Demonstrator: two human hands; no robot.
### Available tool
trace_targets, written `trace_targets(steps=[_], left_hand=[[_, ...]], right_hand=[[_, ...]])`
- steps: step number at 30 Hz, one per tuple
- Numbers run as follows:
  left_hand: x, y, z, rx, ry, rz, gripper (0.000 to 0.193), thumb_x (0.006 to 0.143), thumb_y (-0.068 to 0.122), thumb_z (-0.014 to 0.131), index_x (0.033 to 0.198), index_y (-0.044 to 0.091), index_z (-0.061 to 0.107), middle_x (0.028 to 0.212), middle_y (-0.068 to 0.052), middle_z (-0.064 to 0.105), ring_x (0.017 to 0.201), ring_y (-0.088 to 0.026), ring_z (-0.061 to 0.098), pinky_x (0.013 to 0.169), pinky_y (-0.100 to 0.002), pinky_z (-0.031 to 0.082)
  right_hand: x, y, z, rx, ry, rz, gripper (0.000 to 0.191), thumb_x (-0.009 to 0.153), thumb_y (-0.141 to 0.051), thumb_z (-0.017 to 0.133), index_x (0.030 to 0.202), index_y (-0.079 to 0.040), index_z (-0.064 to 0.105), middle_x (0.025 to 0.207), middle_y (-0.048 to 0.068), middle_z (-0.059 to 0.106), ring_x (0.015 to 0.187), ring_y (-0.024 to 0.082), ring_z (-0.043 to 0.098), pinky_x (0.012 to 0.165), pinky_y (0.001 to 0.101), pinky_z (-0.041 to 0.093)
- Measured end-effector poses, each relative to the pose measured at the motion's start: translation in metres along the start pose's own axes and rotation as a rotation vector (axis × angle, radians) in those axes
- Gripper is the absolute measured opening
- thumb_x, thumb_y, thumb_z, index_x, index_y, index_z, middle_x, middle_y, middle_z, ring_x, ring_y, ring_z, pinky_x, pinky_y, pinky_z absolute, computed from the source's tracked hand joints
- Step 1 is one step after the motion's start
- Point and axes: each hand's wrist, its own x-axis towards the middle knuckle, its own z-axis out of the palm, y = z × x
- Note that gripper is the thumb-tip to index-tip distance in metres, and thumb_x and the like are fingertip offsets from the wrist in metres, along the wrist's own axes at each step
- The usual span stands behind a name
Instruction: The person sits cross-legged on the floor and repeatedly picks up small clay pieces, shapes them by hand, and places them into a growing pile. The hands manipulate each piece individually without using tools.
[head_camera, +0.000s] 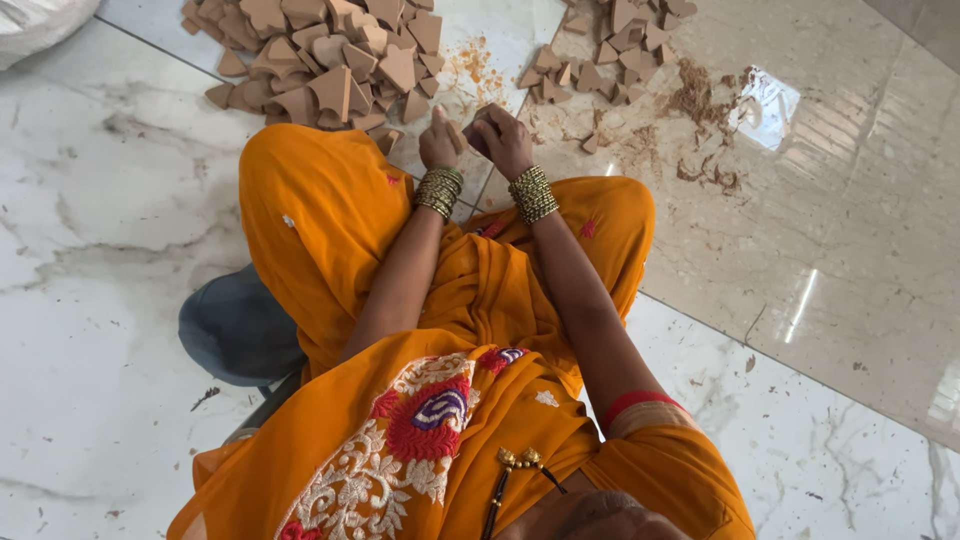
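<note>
I sit on the floor in an orange garment (330, 220) with my knees spread. My left hand (441, 142) and my right hand (505, 138) meet just beyond my knees, both wearing stacked gold bangles. Together they grip a small brown clay piece (477, 124), mostly hidden by the fingers. A big heap of similar small clay lamps (320, 60) lies just beyond my left hand. A smaller heap of clay lamps (610, 50) lies beyond my right hand.
Brown clay dust and crumbs (700, 110) are scattered on the beige marble floor (830, 220) at right. A grey-blue cushion (235, 325) sits under my left side. A white sack (35, 22) shows at the top left corner.
</note>
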Motion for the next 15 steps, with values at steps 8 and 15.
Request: trace_targets(steps=[8,15], left_hand=[[0.003,0.002,0.008,-0.202,-0.026,-0.288,0.064,0.095,0.069,0.044,0.122,0.012,0.052,0.100,0.001,0.062,0.067,-0.007,0.068,0.048,-0.033,0.059],[0.005,0.004,0.005,-0.421,0.098,-0.414,0.060,0.093,0.068,0.047,0.121,0.016,0.050,0.098,-0.007,0.056,0.065,-0.018,0.057,0.046,-0.033,0.048]], right_hand=[[0.000,-0.012,-0.005,-0.083,-0.022,0.016,0.015,0.097,-0.022,0.068,0.101,-0.008,0.070,0.092,0.011,0.075,0.080,0.028,0.074,0.070,0.0385,0.058],[0.002,-0.007,0.001,-0.051,0.031,0.131,0.021,0.096,-0.025,0.068,0.102,-0.005,0.072,0.089,0.016,0.075,0.079,0.029,0.074,0.070,0.0396,0.058]])
